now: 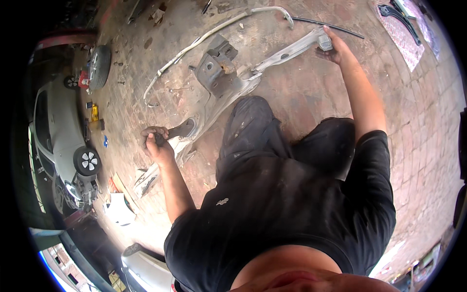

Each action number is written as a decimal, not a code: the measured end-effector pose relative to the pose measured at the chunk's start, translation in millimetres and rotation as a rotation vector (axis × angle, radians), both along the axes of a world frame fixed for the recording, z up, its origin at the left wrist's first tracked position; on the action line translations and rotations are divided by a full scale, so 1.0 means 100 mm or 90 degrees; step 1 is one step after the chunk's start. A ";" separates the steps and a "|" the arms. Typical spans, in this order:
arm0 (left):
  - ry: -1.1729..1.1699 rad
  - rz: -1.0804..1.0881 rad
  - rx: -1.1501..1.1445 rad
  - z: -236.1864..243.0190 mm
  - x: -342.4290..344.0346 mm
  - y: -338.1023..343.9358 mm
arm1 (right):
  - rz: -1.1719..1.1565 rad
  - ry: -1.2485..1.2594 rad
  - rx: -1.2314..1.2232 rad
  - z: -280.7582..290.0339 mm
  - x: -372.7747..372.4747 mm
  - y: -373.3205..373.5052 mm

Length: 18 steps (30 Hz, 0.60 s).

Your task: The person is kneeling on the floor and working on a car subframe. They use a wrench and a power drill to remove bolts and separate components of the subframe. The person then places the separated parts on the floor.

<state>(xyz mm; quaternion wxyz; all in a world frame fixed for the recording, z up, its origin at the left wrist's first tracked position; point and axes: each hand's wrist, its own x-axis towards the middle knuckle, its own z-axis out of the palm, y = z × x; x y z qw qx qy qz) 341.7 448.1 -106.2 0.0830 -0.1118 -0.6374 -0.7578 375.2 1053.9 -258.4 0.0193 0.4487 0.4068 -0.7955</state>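
Observation:
A long, bent grey metal car frame rail (212, 104) slants across the floor in front of my knees. A dark box-shaped bracket (210, 65) with holes stands up from its middle. My right hand (336, 50) grips the far right end of the rail, fingers wrapped round a squared block there. At the lower left, my left hand (159, 145) is closed with curled, grimy fingers at the rail's rounded dark stub (182, 129). The palm side of that grip is hidden.
Beyond the rail lie a curved pale bar (204, 38) and a thin black rod (331, 27). A loose tire (99, 66) and a silver car (58, 126) stand on the left. A black arm-shaped part (401, 22) rests on bubble wrap at the far right.

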 end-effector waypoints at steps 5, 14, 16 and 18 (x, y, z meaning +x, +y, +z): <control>0.017 0.001 -0.027 -0.07 -0.05 0.00 | -0.129 0.088 -0.093 -0.12 -0.05 -0.14; -0.025 0.023 -0.008 -0.12 -0.16 -0.19 | -0.337 0.132 -0.172 -0.10 1.47 0.26; -0.059 0.026 0.023 -0.14 -0.24 -0.16 | -0.389 0.150 -0.165 -0.39 1.85 0.42; -0.066 0.042 0.023 -0.15 -0.29 -0.25 | -0.367 0.098 -0.157 -0.51 1.96 0.32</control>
